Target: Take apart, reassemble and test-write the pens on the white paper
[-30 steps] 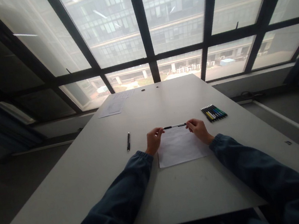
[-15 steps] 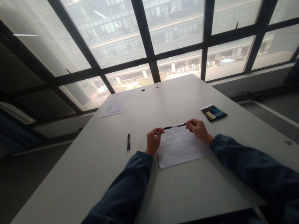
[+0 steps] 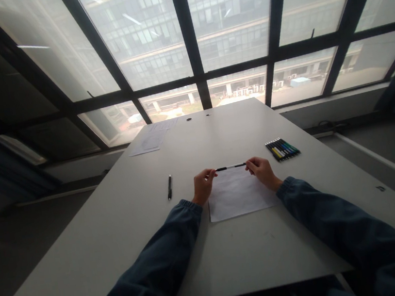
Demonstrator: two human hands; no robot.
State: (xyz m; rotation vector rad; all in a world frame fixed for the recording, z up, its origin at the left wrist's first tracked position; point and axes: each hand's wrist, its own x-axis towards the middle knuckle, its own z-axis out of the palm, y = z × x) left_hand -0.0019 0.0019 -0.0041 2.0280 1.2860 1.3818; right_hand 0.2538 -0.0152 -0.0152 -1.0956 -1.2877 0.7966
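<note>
A thin black-and-white pen (image 3: 230, 167) is held level between both hands, just above the far edge of a white sheet of paper (image 3: 239, 196) lying on the table. My left hand (image 3: 203, 185) pinches the pen's left end with closed fingers. My right hand (image 3: 262, 171) pinches its right end the same way. Both forearms wear dark blue sleeves.
A black pen (image 3: 169, 186) lies on the grey table (image 3: 127, 226) left of my hands. A row of several coloured pens (image 3: 282, 149) lies to the right. Some papers (image 3: 152, 137) rest at the far left corner. Large windows rise behind the table.
</note>
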